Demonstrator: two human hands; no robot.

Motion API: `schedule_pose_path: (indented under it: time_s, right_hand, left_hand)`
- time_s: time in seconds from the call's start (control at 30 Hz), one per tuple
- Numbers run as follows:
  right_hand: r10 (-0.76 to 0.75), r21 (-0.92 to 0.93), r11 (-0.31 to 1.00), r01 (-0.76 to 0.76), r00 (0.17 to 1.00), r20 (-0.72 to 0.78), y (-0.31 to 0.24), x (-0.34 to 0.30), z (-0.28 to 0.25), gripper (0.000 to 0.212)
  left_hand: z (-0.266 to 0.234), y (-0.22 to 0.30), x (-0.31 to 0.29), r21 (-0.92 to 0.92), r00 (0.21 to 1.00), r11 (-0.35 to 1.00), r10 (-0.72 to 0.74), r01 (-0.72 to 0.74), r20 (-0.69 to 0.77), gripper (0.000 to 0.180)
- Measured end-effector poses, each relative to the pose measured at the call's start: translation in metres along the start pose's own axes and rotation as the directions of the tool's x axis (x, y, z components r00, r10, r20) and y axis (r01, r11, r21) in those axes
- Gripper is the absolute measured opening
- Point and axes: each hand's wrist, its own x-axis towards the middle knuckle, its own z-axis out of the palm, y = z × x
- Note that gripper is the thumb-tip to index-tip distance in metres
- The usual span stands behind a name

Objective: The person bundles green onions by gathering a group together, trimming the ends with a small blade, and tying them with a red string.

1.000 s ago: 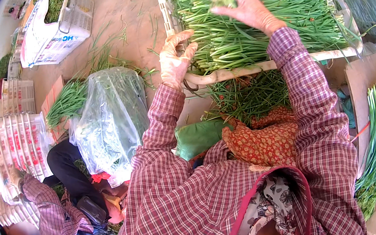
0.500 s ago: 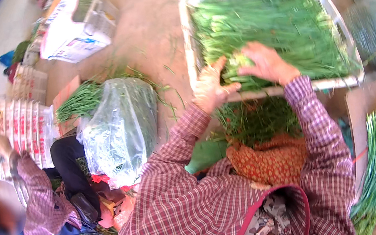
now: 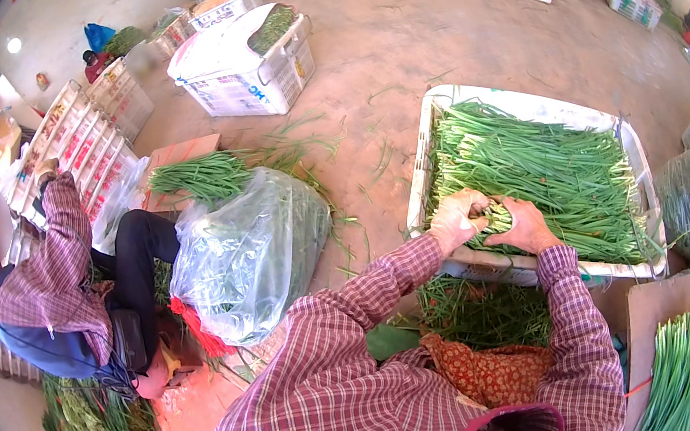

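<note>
Long green stalks, looking like garlic chives (image 3: 555,178), fill a white plastic crate (image 3: 518,97) in front of me. At the crate's near left corner, my left hand (image 3: 457,221) has its fingers curled at the pale cut ends of a small bunch of chives (image 3: 497,222). My right hand (image 3: 525,230) wraps round the same bunch from the right, thumb toward the left hand. The bunch lies over the other stalks; its lower part is hidden by my hands.
More cut chives (image 3: 681,368) lie on cardboard at lower right. Loose greens (image 3: 491,310) spread over my lap. To the left stand a clear plastic bag of greens (image 3: 250,251) and a seated co-worker (image 3: 56,303) beside stacked white crates (image 3: 89,150). A covered crate (image 3: 247,80) stands farther off.
The view has tilted up, showing more of the room. My hands have drawn closer together at the bunch's pale ends. The co-worker's head and arm show more fully.
</note>
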Motion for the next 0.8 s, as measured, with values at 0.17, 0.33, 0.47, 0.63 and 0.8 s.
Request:
schedule_pose_path:
  time_s: [0.17, 0.33, 0.47, 0.63, 0.8]
  right_hand:
    - [0.106, 0.230, 0.968, -0.096, 0.994, -0.030, 0.006, -0.009, -0.016, 0.077]
    - [0.138, 0.664, 0.745, -0.067, 0.989, -0.056, 0.009, -0.013, -0.022, 0.059]
    - [0.153, 0.620, 0.781, -0.071, 0.985, -0.081, 0.032, -0.015, -0.013, 0.057]
    - [0.180, 0.710, 0.700, -0.076, 0.981, -0.072, 0.029, -0.015, -0.010, 0.058]
    - [0.251, 0.755, 0.644, -0.125, 0.966, -0.054, 0.024, -0.020, -0.019, 0.057]
  left_hand:
    - [-0.001, 0.040, -0.005, 0.080, 0.992, 0.992, 0.107, -0.101, -0.073, 0.074]
    - [0.009, 0.023, -0.003, 0.099, 0.994, 0.989, 0.113, -0.113, 0.000, 0.103]
    - [0.025, 0.024, 0.002, 0.063, 0.993, 0.992, -0.110, 0.108, 0.036, 0.093]
    - [0.029, -0.003, -0.002, -0.492, 0.981, 0.849, -0.175, 0.192, 0.082, 0.076]
    - [0.023, 0.017, -0.001, -0.314, 0.988, 0.938, -0.121, 0.144, 0.091, 0.082]
